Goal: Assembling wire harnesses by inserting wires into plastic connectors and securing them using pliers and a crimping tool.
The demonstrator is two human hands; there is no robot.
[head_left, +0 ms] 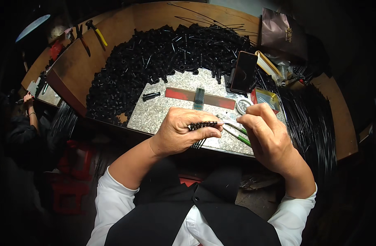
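My left hand (183, 130) grips a small bundle of thin black rods (202, 125), their ends lined up between thumb and fingers. My right hand (265, 130) is just right of the bundle, its fingertips pinched at the rods' right end around a thin metal piece. Both hands hover over the front edge of a speckled stone slab (163, 107). A row of thin dark rods (199, 98) lies across a red and brown strip (188, 95) on the slab. Green-handled tools (239, 134) lie under my right hand.
A large heap of small black tubes (155, 57) arcs around the slab on the wooden table (77, 65). A dark phone (244, 71) leans at right near a small round tin (243, 105). Long black rods (311, 123) fan out right. Another person (24, 123) sits far left.
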